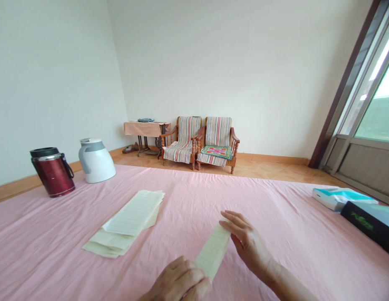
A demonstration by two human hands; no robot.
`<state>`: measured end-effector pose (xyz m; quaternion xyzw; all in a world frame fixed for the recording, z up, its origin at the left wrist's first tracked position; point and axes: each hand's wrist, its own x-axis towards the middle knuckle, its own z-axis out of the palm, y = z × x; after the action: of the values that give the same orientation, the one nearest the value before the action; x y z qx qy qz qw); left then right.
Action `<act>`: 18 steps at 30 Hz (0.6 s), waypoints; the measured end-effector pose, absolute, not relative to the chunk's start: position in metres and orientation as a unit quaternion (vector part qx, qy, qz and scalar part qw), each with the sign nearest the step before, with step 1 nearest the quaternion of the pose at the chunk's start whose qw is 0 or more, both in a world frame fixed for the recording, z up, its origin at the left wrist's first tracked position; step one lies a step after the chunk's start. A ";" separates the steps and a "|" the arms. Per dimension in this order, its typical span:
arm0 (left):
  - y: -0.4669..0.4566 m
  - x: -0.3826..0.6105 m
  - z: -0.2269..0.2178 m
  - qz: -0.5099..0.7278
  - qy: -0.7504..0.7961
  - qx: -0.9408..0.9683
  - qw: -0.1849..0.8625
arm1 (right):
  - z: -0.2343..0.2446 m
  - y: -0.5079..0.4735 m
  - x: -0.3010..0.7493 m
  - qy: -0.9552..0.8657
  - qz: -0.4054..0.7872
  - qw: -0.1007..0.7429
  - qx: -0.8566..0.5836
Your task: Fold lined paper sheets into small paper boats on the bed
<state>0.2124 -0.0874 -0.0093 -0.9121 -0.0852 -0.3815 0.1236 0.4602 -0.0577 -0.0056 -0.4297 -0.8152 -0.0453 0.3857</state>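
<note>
A long, narrow strip of folded lined paper (213, 253) lies at an angle over the pink cloth, between my two hands. My left hand (181, 279) is closed at its near end, with curled fingers and the fingertips partly hidden. Over the far end, my right hand (247, 238) has its fingers bent across the paper and the thumb along the right edge. To the left, a loose stack of pale lined sheets (131, 217) rests on the cloth, its edges uneven.
The pink cloth (260, 200) is wrinkled. A dark red flask (54, 175) and a white jug (98, 165) stand at the back left. At the right are a blue-and-white packet (335, 198) and a black box (363, 221). Two wooden armchairs (235, 140) stand beyond.
</note>
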 end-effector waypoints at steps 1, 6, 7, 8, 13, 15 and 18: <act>-0.087 0.214 -0.011 -0.379 -0.092 -0.912 0.124 | -0.010 -0.056 0.461 -0.818 -0.041 0.380 -0.430; -0.084 0.216 -0.016 -0.364 -0.147 -0.907 0.154 | -0.019 -0.062 0.459 -0.809 -0.098 0.325 -0.479; -0.084 0.217 -0.017 -0.363 -0.141 -0.906 0.168 | -0.018 -0.067 0.456 -0.805 -0.110 0.312 -0.493; -0.083 0.218 -0.018 -0.364 -0.131 -0.904 0.183 | -0.017 -0.072 0.453 -0.801 -0.112 0.300 -0.506; -0.082 0.225 -0.026 -0.388 -0.115 -0.882 0.242 | -0.013 -0.098 0.436 -0.810 -0.069 0.267 -0.518; -0.081 0.229 -0.028 -0.389 -0.115 -0.879 0.249 | -0.018 -0.102 0.433 -0.809 -0.072 0.277 -0.514; -0.085 0.233 -0.024 -0.384 -0.096 -0.884 0.250 | -0.029 -0.103 0.432 -0.814 -0.104 0.297 -0.489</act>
<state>0.2328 -0.0849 -0.0239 -0.8837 -0.0962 -0.3836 0.2501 0.4318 -0.1030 -0.0293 -0.4890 -0.8136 -0.1043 0.2967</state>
